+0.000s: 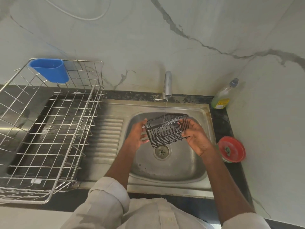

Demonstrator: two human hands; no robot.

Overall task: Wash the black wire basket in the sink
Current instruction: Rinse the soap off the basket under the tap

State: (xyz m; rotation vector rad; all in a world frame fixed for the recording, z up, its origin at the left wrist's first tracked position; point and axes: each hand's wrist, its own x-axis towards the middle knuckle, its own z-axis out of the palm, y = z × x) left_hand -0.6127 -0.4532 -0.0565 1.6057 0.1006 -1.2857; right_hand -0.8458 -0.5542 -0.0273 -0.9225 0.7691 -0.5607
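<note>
Black wire basket [166, 129] is up over the sink [168, 167] bowl, tilted, right under the faucet [168, 83] stream. Left hand [137, 136] and right hand [197, 138] each pinch an end, fingers curled on the wires. Drain [162, 151] sits just below, plenty of room around.

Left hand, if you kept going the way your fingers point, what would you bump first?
The left hand already grips the black wire basket, so that basket. Beyond it probably waits the right hand.
</note>
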